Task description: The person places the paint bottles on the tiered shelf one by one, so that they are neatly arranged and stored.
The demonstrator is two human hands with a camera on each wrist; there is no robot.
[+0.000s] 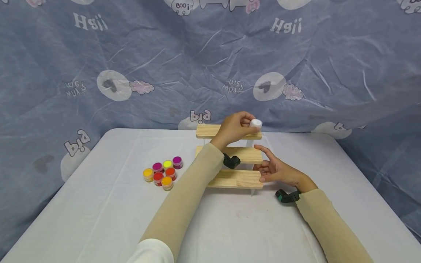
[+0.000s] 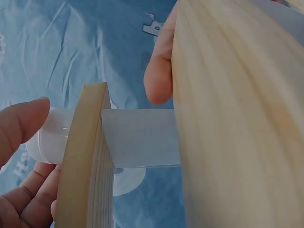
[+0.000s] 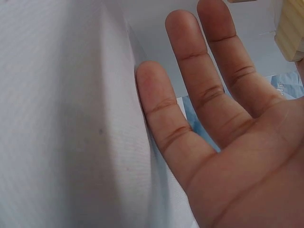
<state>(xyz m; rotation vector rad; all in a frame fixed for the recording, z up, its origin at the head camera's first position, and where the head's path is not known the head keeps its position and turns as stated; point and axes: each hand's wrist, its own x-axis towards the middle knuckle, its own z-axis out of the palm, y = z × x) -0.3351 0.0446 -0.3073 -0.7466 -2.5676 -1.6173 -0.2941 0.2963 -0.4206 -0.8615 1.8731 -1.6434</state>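
1 jar (image 1: 256,124): white, cylindrical | left hand (image 1: 234,128): pinching jar | right hand (image 1: 281,172): spread

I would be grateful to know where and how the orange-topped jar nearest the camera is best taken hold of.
I'd take the orange-topped jar by opposite sides of its round top, coming from above and slightly from the person's side: it stands upright, its near side is unobstructed, and the red-topped jar and orange-red-topped jar crowd it from behind.
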